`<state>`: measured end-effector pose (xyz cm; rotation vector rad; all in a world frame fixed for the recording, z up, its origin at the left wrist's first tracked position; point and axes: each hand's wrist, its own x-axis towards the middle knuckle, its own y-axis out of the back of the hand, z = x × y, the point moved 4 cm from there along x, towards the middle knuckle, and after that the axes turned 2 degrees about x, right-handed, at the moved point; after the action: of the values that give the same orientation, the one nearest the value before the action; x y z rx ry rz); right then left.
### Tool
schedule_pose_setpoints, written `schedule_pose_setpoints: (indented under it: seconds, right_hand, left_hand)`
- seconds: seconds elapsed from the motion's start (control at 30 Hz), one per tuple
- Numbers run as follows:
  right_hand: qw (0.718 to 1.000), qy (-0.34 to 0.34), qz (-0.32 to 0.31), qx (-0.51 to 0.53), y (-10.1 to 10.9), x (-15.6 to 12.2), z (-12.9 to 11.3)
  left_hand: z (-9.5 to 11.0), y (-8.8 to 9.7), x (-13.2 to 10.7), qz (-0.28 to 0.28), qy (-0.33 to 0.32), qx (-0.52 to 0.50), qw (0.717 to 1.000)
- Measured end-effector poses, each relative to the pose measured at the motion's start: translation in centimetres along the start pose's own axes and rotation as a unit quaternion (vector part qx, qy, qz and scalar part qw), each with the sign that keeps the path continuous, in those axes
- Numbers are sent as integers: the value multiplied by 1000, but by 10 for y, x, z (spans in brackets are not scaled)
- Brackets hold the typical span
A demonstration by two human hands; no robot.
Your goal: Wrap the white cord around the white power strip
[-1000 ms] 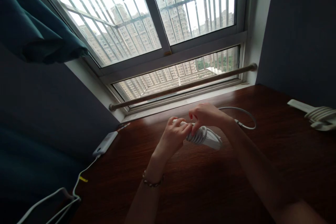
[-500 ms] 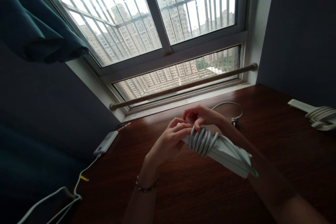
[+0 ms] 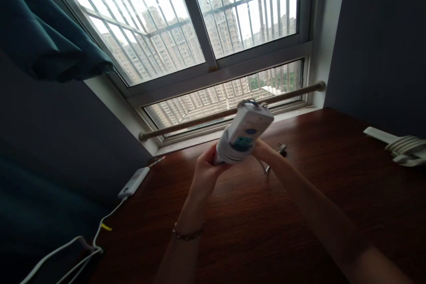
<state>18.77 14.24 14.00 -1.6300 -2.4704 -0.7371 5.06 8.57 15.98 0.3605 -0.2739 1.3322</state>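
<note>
A white power strip (image 3: pixel 254 120) is held up over the table, tilted with its far end raised. Several turns of its grey-white cord (image 3: pixel 231 151) wrap around the lower half. A blue-green label partly shows beside the coils. My left hand (image 3: pixel 208 164) is closed around the strip's lower end, thumb on the near side. Behind the strip is my right hand (image 3: pixel 261 148), its fingers hidden by the strip and coils. Under my right wrist a loose length of cord hangs, and the plug (image 3: pixel 282 148) shows just beyond the forearm.
On the brown wooden table (image 3: pixel 266 230), another white strip with a wound cord (image 3: pixel 408 148) lies at the right. A white adapter-like box (image 3: pixel 133 182) with a cable (image 3: pixel 100 230) sits along the left edge. A rail (image 3: pixel 233 111) crosses the window behind the table.
The power strip has turned from lying slanted down to the right to pointing up and away, its labelled face showing. My right hand has gone behind it, and the plug has shifted left.
</note>
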Motion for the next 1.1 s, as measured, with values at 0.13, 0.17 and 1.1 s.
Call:
schedule_pose_setpoints:
  seconds: [0.13, 0.17, 1.1]
  right_hand:
    - [994, -66, -91, -12, 1, -2, 16]
    - [990, -79, -116, -24, 5, -4, 20]
    - [815, 208, 77, -535, 22, -43, -78]
  left_hand:
    - [-8, 18, 5, 95, 78, -112, 986]
    - [-11, 24, 6, 118, 104, -138, 978]
    - [-66, 12, 19, -21, 180, 143, 973]
